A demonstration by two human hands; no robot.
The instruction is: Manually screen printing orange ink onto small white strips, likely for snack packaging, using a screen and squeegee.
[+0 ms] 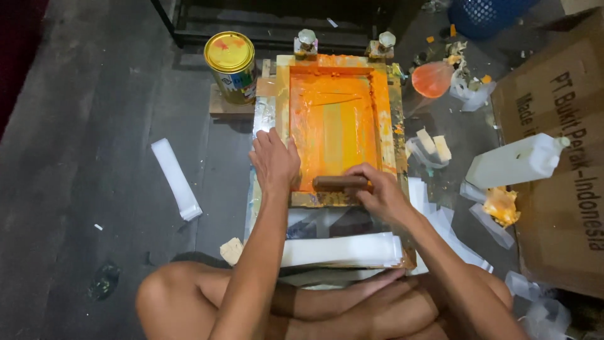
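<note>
- Nearest the camera, the person sits cross-legged on the dark floor (75,164), bare knees at the bottom of the view.
- Just past the knees lies a stack of white strips (343,249), touching the near edge of the work board.
- The right hand (377,192) is closed around a brown wooden squeegee (340,183), which lies across the near end of the screen.
- The left hand (274,160) rests flat with fingers loosely spread on the left rail of the wooden printing frame (336,129), holding nothing else.
- The frame lies flat on the floor in front of the person; its mesh is covered in wet orange ink, with paler stripes down the middle.
- To the left, well apart, a single white strip (176,179) lies on the floor.
- To the right stand a white plastic jug (516,161) tipped on its side, a crumpled orange-stained bag (502,206), and a large cardboard box (560,157).
- At the far left corner of the frame stands a paint can (230,66) with a yellow lid.
- Beyond the far right corner sits an orange-smeared bag (431,79); farther off, a blue basket (487,16).
</note>
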